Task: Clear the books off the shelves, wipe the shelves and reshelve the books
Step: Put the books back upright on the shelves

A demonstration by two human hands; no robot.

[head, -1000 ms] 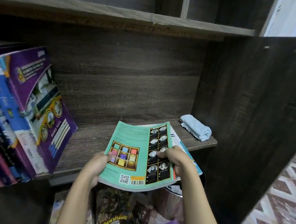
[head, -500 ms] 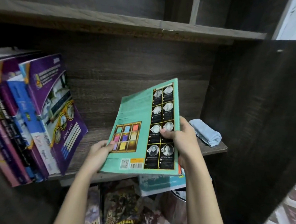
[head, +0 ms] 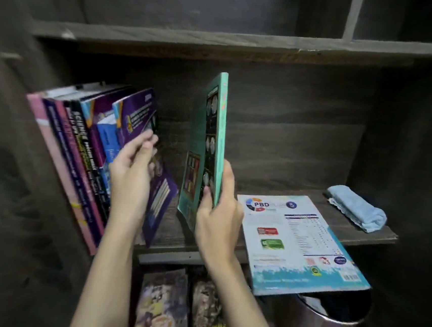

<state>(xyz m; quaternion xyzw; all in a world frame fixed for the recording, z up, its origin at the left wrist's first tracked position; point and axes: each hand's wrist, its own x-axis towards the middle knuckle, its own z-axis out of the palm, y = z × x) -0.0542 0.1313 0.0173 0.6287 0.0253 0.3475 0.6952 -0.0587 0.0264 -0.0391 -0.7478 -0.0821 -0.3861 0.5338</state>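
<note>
Right hand grips 1 teal book upright, long axis vertical, over the shelf, just right of the leaning row, which the straight-fingered left hand touches

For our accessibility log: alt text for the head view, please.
The right hand grips a teal book upright at a dark wooden shelf, while the left hand rests against a leaning row of books. A white workbook lies flat near a folded blue cloth.
</note>
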